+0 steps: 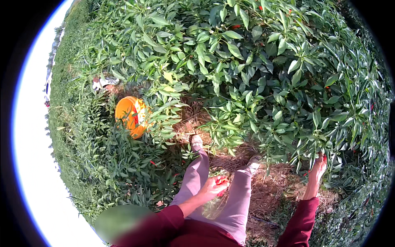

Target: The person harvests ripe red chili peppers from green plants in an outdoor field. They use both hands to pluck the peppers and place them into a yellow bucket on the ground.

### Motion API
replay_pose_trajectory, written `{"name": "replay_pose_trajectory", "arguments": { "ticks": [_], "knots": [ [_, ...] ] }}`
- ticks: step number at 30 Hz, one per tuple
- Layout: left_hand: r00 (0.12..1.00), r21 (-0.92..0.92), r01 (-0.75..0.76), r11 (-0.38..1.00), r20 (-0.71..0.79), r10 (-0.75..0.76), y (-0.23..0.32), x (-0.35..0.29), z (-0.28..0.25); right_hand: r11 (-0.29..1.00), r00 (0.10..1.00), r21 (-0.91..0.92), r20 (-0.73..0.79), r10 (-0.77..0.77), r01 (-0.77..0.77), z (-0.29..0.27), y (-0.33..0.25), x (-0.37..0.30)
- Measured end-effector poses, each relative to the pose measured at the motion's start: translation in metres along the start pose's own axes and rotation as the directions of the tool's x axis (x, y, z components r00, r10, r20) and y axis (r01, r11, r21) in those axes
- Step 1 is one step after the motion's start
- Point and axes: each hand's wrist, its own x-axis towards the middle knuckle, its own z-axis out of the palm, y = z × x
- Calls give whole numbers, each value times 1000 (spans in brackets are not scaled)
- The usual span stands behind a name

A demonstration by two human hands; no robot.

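Observation:
My left hand is closed around several red peppers, held in front of my thighs. Out to the right, my right hand reaches in at the lower edge of a leafy pepper plant. A red pepper shows at its fingers, which are curled and partly hidden by leaves. Just left of that hand, another small red pepper hangs low. An orange bucket with something red inside stands among the plants at the left.
Dense green pepper plants crowd both sides, with red fruits here and there. Straw-littered soil runs between the rows under my shoes. Beyond the bucket lies a white object I cannot make out.

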Motion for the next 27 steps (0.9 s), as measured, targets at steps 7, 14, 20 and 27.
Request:
{"name": "replay_pose_trajectory", "arguments": {
  "ticks": [7, 14, 20, 27],
  "knots": [
    [975, -123, -170, 978, -166, 149, 17, -36, -41, 992, 978, 128, 205, -42, 16, 13, -40, -73],
    [899, -405, -410, 817, -331, 287, 42, -83, -108, 986, 883, 157, 455, -116, 49, 65, -126, -159],
    [844, -568, -535, 625, -320, 432, 107, -113, -158, 996, 640, -86, 766, 62, 6, 166, -168, -271],
    [769, -562, -597, 572, -200, 607, 139, -137, -217, 971, 242, -240, 941, 238, -24, 334, -153, -422]
  ]
}}
